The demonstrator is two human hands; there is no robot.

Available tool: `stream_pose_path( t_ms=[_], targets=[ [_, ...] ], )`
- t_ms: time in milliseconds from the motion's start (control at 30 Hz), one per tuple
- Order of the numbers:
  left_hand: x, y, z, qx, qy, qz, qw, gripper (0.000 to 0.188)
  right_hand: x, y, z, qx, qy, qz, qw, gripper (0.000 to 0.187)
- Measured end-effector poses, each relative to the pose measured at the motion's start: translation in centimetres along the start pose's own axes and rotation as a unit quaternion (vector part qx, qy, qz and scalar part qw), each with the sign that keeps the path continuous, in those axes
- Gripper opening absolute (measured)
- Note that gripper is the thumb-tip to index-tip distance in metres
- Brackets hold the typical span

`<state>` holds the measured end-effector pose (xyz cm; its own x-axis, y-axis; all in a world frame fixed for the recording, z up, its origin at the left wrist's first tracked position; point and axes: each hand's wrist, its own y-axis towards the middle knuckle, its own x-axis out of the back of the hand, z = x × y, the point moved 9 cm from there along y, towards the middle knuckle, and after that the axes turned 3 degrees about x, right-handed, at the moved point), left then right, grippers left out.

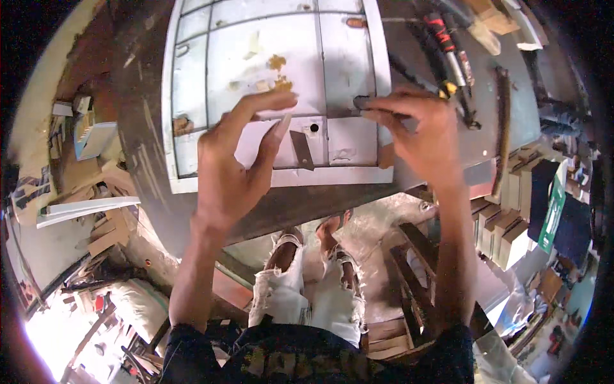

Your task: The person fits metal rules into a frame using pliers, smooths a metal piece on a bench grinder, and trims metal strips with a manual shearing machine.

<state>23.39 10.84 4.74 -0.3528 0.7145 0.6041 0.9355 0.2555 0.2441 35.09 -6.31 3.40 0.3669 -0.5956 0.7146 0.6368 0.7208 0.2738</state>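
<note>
A white framed panel point(262, 38) with dark grid lines lies on the dark table in front of me. Over its left near part hovers my left hand point(233, 150), thumb and fingers apart, with nothing visible between them. My right hand point(419, 125), above the panel's right edge, pinches a small dark piece point(362, 102) between thumb and fingertips; its kind is too small to make out. Between my hands, a flat brown strip point(301, 150) rests on the panel beside a small round black hole point(314, 128). Yellow-brown stains mark the panel's middle.
Beyond my right hand lie hand tools, among them one with a red and black handle point(437, 29). A long brown bar point(502, 131) lies near the dark table's point(153, 160) right side. Stacked wooden blocks point(505, 233) stand on the right. A wooden frame point(409, 275) sits below the table.
</note>
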Motion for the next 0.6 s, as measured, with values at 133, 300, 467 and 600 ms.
stream_pose_path(
  t_ms=[133,300,467,600],
  targets=[
    [-1.5,1.7,0.8,-0.044,0.015,0.049,0.998,0.024,-1.1,0.5,-0.8,0.014,0.002,0.006,1.000,0.014],
    [-3.9,3.3,0.0,-0.072,-0.021,0.137,0.988,0.026,-1.0,-0.1,-1.0,0.007,0.013,-0.006,1.000,0.017],
    [-5.9,3.7,-0.5,-0.132,0.017,0.173,0.976,0.030,-0.9,-0.4,-0.9,0.036,-0.005,-0.008,0.999,0.016],
    [-6.2,3.8,-0.9,-0.167,0.066,0.132,0.975,0.023,-1.1,0.0,-0.8,0.048,-0.039,0.022,0.998,0.018]
  ],
)
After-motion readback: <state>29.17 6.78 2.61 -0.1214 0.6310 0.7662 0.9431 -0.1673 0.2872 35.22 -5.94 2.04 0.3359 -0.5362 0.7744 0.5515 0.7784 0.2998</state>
